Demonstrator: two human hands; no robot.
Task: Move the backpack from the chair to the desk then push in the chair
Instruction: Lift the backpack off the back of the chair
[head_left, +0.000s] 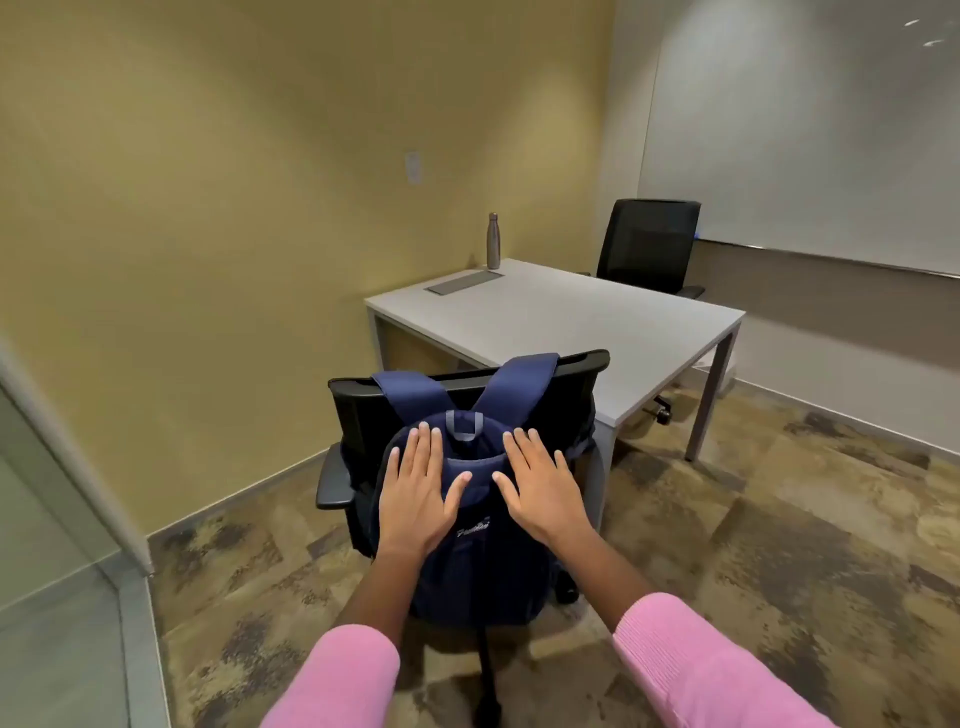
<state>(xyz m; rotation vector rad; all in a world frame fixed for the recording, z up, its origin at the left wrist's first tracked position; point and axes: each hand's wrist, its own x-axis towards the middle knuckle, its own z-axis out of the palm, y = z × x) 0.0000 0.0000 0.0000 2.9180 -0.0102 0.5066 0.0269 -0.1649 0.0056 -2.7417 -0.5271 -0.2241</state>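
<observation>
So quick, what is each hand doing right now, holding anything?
Left hand: open, fingers spread flat on the backpack, gripping nothing.
Right hand: open, also flat on the backpack's top, gripping nothing.

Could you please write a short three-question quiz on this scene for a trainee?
1. True or false: the backpack already lies on the desk.
2. How do the left hand and right hand meet the backpack? A) fists around straps B) flat, fingers spread C) not touching
3. What stands at the desk's far corner?

Key: 1. False, it hangs on the chair. 2. B. 3. A metal bottle.
</observation>
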